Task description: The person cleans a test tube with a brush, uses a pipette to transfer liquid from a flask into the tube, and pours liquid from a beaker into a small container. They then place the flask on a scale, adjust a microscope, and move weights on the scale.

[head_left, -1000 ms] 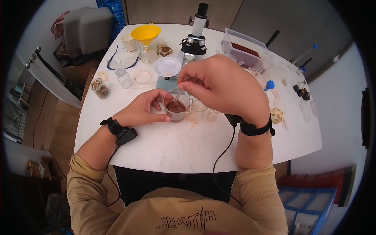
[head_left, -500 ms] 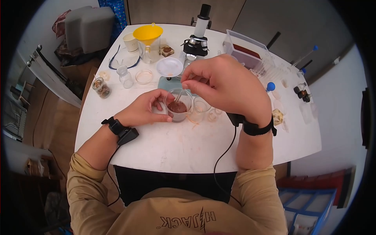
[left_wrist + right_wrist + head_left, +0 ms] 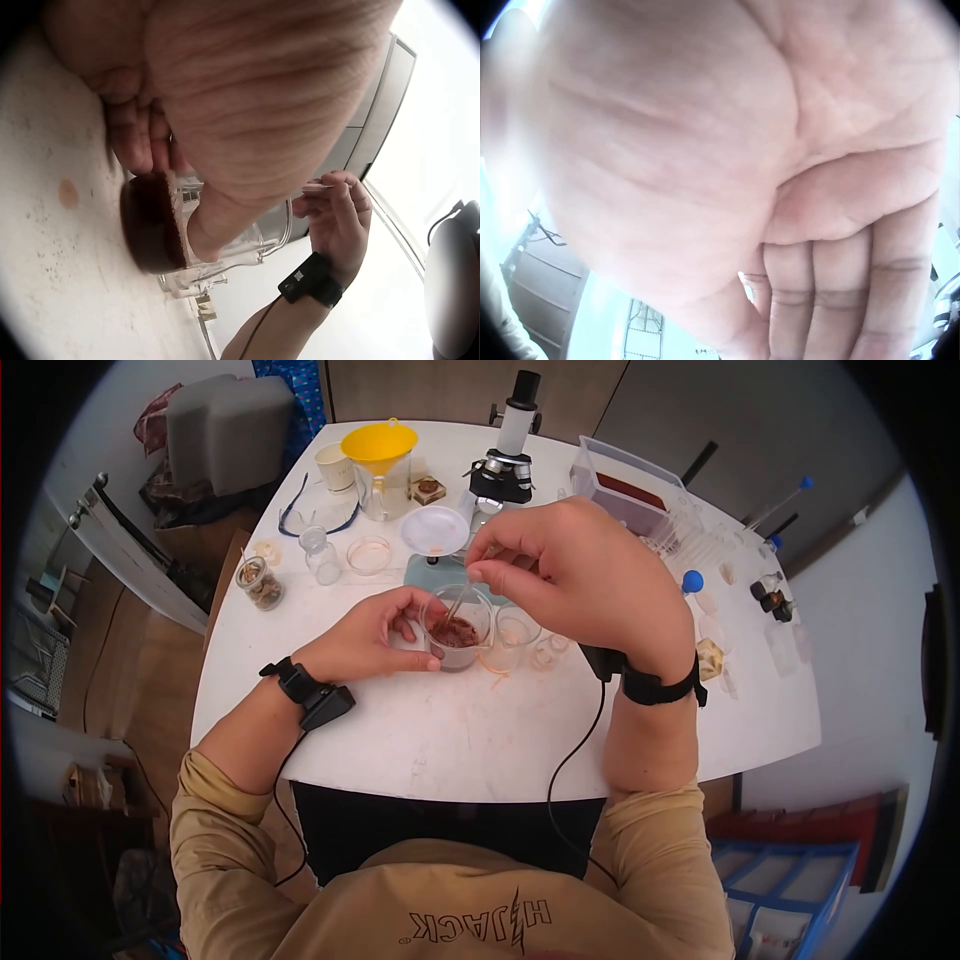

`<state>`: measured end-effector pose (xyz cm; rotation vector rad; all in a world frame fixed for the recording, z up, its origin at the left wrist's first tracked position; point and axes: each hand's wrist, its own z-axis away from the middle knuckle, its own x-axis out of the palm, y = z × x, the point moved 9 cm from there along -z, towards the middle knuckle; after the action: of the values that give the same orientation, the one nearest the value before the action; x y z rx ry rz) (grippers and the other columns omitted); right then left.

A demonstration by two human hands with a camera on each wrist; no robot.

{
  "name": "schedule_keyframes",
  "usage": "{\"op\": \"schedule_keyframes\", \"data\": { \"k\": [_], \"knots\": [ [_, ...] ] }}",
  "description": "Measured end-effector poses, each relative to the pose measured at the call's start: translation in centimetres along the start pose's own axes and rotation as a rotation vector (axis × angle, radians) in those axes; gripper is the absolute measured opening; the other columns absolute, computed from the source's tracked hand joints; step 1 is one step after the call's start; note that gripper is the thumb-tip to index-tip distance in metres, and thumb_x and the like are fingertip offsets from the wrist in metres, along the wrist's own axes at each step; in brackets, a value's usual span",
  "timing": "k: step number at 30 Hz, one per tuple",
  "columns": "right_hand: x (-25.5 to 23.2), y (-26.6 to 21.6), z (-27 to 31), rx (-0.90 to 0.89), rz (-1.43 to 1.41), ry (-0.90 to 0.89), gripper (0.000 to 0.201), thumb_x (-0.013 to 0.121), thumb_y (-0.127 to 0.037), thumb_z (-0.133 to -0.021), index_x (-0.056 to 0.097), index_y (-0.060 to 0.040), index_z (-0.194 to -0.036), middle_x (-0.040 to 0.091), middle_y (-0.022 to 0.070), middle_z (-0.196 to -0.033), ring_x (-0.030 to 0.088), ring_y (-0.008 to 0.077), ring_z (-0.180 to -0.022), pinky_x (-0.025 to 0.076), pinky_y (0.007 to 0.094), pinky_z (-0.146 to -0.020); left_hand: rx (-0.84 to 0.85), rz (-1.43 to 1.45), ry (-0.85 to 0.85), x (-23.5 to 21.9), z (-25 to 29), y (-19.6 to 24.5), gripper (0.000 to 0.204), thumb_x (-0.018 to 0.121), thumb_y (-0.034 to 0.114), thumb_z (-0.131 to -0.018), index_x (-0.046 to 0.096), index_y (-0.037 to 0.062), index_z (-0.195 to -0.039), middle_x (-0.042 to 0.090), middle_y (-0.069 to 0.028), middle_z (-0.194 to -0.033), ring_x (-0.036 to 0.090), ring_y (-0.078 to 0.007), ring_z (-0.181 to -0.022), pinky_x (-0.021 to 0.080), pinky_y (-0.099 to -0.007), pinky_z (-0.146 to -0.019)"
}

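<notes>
A clear glass beaker (image 3: pixel 472 658) with red-brown liquid (image 3: pixel 458 632) in its lower part stands upright on the white table. My left hand (image 3: pixel 365 638) holds it from the left, thumb along the near side and fingers around the far side. In the left wrist view the liquid (image 3: pixel 154 232) looks dark red, with froth along its top edge. Above the beaker, my right hand (image 3: pixel 580 575) pinches a thin clear glass rod (image 3: pixel 460 600) between thumb and fingertips. The rod slants down into the liquid, which hides its lower end. My right palm fills the right wrist view.
Right beside the beaker stand another glass beaker (image 3: pixel 516 632) and small glassware. Behind are a scale with a white pan (image 3: pixel 434 531), a microscope (image 3: pixel 503 470), and a yellow funnel (image 3: pixel 378 448). A jar (image 3: pixel 260 588) and a glass bottle (image 3: pixel 320 558) stand at left.
The rod has shifted slightly inside the beaker, and the liquid's surface pattern has changed. My left hand keeps its hold; the whole view has moved a little.
</notes>
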<state>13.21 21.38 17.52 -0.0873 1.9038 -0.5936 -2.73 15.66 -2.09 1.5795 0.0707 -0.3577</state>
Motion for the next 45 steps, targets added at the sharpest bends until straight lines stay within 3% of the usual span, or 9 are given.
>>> {"op": "schedule_keyframes", "data": {
  "k": [2, 4, 5, 7, 10, 17, 19, 22, 45],
  "knots": [
    [0.3, 0.1, 0.2, 0.009, -0.048, -0.044, 0.017, 0.076, -0.017, -0.098, 0.083, -0.0012, -0.099, 0.077, 0.021, -0.082, 0.075, 0.0399, -0.076, 0.06, 0.0451, -0.072, 0.0, -0.002, -0.004, 0.1, 0.0, -0.1, 0.069, 0.101, 0.021, -0.088, 0.066, 0.0078, -0.146, 0.071, 0.0003, -0.135, 0.065, -0.0111, -0.121, 0.052, -0.0314, -0.104],
    [0.6, 0.4, 0.5, -0.012, 0.057, -0.071, 0.014, 0.079, -0.013, -0.102, 0.082, -0.0011, -0.109, 0.08, 0.0142, -0.085, 0.073, 0.0244, -0.068, 0.056, 0.0352, -0.065, 0.001, -0.015, 0.01, 0.0, 0.0, -0.1, 0.069, 0.101, 0.021, -0.088, 0.066, 0.0079, -0.146, 0.071, 0.0004, -0.135, 0.064, -0.0109, -0.12, 0.052, -0.031, -0.104],
    [0.7, 0.3, 0.3, -0.016, 0.061, -0.071, 0.014, 0.079, -0.013, -0.102, 0.082, -0.0011, -0.109, 0.08, 0.0142, -0.085, 0.073, 0.0244, -0.068, 0.056, 0.0352, -0.065, 0.005, -0.016, 0.013, -0.1, 0.0, 0.0, 0.069, 0.101, 0.021, -0.088, 0.066, 0.0079, -0.146, 0.071, 0.0004, -0.135, 0.064, -0.0109, -0.12, 0.052, -0.031, -0.104],
    [-0.2, 0.2, 0.1, -0.008, 0.048, 0.068, 0.017, 0.076, -0.016, -0.097, 0.083, -0.0012, -0.099, 0.077, 0.0211, -0.082, 0.075, 0.0412, -0.076, 0.06, 0.0457, -0.073, -0.005, -0.009, 0.0, 0.0, 0.0, 0.1, 0.069, 0.101, 0.021, -0.088, 0.066, 0.008, -0.146, 0.071, 0.0007, -0.136, 0.064, -0.0109, -0.119, 0.052, -0.0307, -0.103],
    [0.4, -0.1, 0.3, 0.024, -0.049, -0.073, 0.016, 0.075, -0.016, -0.097, 0.083, -0.0011, -0.098, 0.077, 0.0212, -0.083, 0.075, 0.0412, -0.076, 0.06, 0.0457, -0.073, -0.006, -0.01, 0.004, 0.0, 0.0, -0.1, 0.069, 0.101, 0.02, -0.088, 0.066, 0.0082, -0.145, 0.07, 0.001, -0.136, 0.064, -0.0107, -0.119, 0.052, -0.0305, -0.103],
    [0.1, -0.5, 0.1, -0.028, -0.016, 0.006, 0.018, 0.073, -0.016, -0.097, 0.083, -0.0013, -0.097, 0.078, 0.0214, -0.084, 0.076, 0.0401, -0.077, 0.061, 0.0453, -0.074, -0.006, 0.003, -0.007, 0.1, 0.1, 0.2, 0.069, 0.101, 0.02, -0.088, 0.066, 0.0085, -0.146, 0.07, 0.0011, -0.136, 0.064, -0.0107, -0.12, 0.052, -0.0306, -0.104],
    [1.0, -0.4, 0.3, 0.039, -0.018, -0.143, 0.018, 0.074, -0.016, -0.097, 0.083, -0.001, -0.098, 0.078, 0.0215, -0.084, 0.076, 0.0403, -0.077, 0.061, 0.0453, -0.075, -0.016, -0.013, -0.003, 0.1, 0.0, 0.0, 0.069, 0.101, 0.02, -0.088, 0.066, 0.0084, -0.146, 0.07, 0.0008, -0.137, 0.064, -0.0109, -0.121, 0.052, -0.0308, -0.104],
    [0.2, 0.1, 0.2, -0.002, 0.128, 0.028, 0.018, 0.074, -0.016, -0.097, 0.083, -0.0007, -0.097, 0.077, 0.0217, -0.083, 0.075, 0.0407, -0.076, 0.061, 0.0459, -0.074, -0.006, 0.007, -0.006, 0.1, 0.0, 0.1, 0.069, 0.101, 0.021, -0.088, 0.066, 0.0083, -0.146, 0.071, 0.0003, -0.137, 0.064, -0.011, -0.121, 0.052, -0.0308, -0.104],
    [0.1, 0.1, 0.5, 0.026, 0.038, -0.005, 0.018, 0.074, -0.016, -0.096, 0.083, -0.0013, -0.098, 0.076, 0.0209, -0.081, 0.074, 0.0406, -0.076, 0.06, 0.0458, -0.073, -0.022, -0.001, 0.009, 0.0, 0.0, 0.1, 0.069, 0.099, 0.011, -0.087, 0.064, 0.0073, -0.147, 0.069, 0.002, -0.133, 0.063, -0.0097, -0.121, 0.051, -0.0305, -0.106]
  ]
}}
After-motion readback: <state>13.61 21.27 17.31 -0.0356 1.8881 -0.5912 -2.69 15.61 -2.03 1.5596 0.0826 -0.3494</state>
